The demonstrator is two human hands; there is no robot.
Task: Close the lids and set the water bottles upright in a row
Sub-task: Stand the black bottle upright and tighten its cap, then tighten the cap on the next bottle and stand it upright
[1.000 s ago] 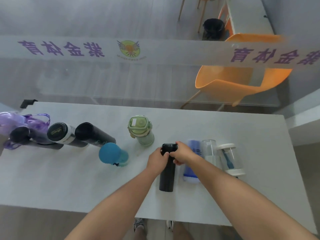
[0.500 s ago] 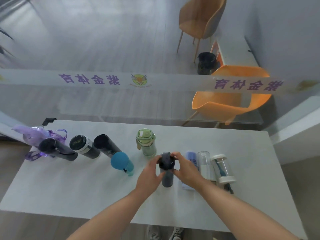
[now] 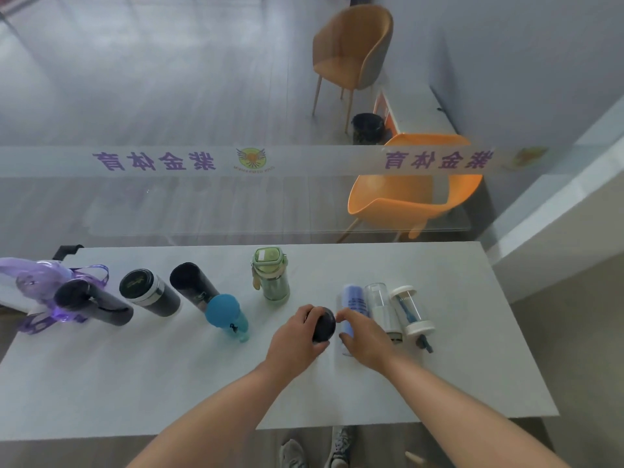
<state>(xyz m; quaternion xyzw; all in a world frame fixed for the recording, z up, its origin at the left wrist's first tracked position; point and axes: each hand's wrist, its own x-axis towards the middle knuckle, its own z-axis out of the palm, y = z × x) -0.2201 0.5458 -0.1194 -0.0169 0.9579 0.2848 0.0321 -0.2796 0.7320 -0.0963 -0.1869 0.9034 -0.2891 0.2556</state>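
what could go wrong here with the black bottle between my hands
The black bottle stands close beside the lying blue bottle; the right hand reaching there could nudge it rolling into the clear bottle. The left hand wraps the black bottle, and pulling away carelessly might tip it toward the teal bottle.

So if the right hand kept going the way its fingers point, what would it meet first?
The right hand points left, fingertips almost at the black bottle held by the left hand. It would likely meet that bottle's cap first, though depth is unclear.
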